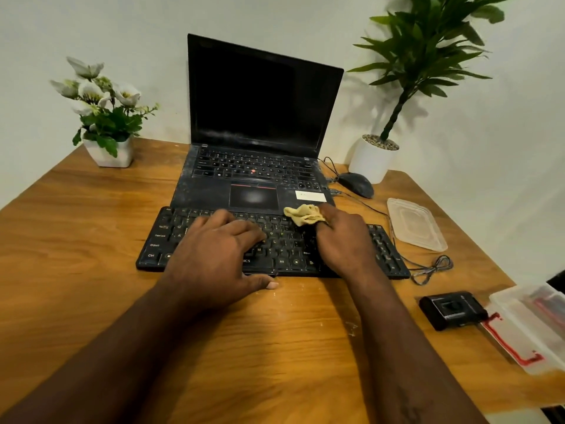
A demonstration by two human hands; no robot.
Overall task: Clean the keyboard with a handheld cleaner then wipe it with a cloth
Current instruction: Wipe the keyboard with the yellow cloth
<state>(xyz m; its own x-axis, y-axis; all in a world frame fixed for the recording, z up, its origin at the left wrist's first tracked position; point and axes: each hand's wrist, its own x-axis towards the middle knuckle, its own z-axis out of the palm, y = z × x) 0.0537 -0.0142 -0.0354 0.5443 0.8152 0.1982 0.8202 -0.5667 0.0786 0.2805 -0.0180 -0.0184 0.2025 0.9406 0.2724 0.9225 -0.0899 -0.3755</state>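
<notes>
Two hands work on the black keyboard (pixel 159 240), which lies at the centre of the frame on a wooden table (pixel 91 270). Its long axis runs left to right and dips slightly toward the lower right. The left hand (pixel 214 249) lies flat over the left-centre keys, fingers straight and a little apart, thumb off the front edge on the table; it appears to steady the board. The right hand (pixel 345 240) sits over the right-centre keys, fingers curled and clamped on a bunched yellow cloth (pixel 304 214). The cloth sticks out up and to the left of the fingertips, at the keyboard's far edge, just beside the front lip of the open laptop (pixel 260 96). The wiping stage is judged to be under way: the black handheld cleaner (pixel 452 310) rests well apart at the lower right of the frame, next to a clear plastic box (pixel 532 325).

Key relation: the cloth is in the right hand, so any stroke follows the long axis to either side of it. Toward the right of the frame the number-pad end is uncovered and offers open room. Toward the left, the resting left hand blocks the path and would need to shift. Upward travel is limited by the laptop; whether it touches the far edge cannot be told. Past the right end a cable (pixel 431 267) loops on the table, a plastic lid (pixel 415 228) lies near, and a mouse (pixel 356 183) sits higher up. A long rightward stroke could snag the cable.
</notes>
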